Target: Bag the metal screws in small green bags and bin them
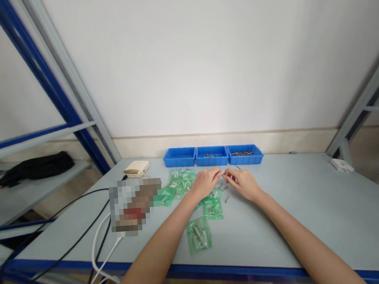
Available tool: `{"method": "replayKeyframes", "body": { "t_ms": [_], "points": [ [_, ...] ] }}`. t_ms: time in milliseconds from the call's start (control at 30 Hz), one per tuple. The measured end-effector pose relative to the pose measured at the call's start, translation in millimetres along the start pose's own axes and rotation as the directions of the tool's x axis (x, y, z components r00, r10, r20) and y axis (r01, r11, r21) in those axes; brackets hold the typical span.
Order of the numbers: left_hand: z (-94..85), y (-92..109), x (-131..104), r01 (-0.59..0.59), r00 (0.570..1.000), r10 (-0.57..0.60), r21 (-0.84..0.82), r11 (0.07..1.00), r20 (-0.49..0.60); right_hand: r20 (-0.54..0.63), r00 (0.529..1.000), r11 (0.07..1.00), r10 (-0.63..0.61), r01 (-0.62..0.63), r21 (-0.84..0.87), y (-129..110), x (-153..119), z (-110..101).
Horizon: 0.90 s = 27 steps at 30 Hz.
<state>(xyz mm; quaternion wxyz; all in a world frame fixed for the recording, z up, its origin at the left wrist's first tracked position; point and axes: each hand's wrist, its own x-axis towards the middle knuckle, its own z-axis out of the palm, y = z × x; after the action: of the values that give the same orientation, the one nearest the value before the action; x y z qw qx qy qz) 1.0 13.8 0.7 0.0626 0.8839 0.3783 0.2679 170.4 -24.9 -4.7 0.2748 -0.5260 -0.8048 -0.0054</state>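
My left hand (pixel 207 180) and my right hand (pixel 243 182) meet fingertip to fingertip over the table, just in front of the blue bins. Both are closed in a pinch; what lies between the fingers is too small to make out. Beneath and left of my left hand spreads a pile of green plastic bags (pixel 178 181) with white and metal pieces inside. One bag (pixel 213 209) lies below my left wrist. Nearer the front edge is a single bag (pixel 199 235) of metal screws and white pieces. A loose screw (pixel 226 198) rests between my hands, with others close by.
Three blue bins stand along the wall: the left bin (pixel 179 157), the middle bin (pixel 211 156) with a few metal pieces, and the right bin (pixel 245 154) with many. A cream box (pixel 137 168), a blurred-out object (pixel 135 206) and cables (pixel 97 243) occupy the left side.
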Motion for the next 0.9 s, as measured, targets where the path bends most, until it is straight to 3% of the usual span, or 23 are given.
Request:
{"method": "replayKeyframes", "body": {
  "t_ms": [367, 900],
  "points": [
    [0.8, -0.3, -0.9, 0.004, 1.0, -0.004, -0.082, 0.997, 0.005, 0.012, 1.0, 1.0, -0.01, 0.01, 0.011, 2.3, -0.5, 1.2],
    [-1.5, 0.7, -0.5, 0.022, 1.0, -0.021, -0.049, 0.999, 0.003, 0.01, 1.0, 1.0, -0.016, 0.016, 0.007, 1.4, -0.6, 0.6]
  ]
}}
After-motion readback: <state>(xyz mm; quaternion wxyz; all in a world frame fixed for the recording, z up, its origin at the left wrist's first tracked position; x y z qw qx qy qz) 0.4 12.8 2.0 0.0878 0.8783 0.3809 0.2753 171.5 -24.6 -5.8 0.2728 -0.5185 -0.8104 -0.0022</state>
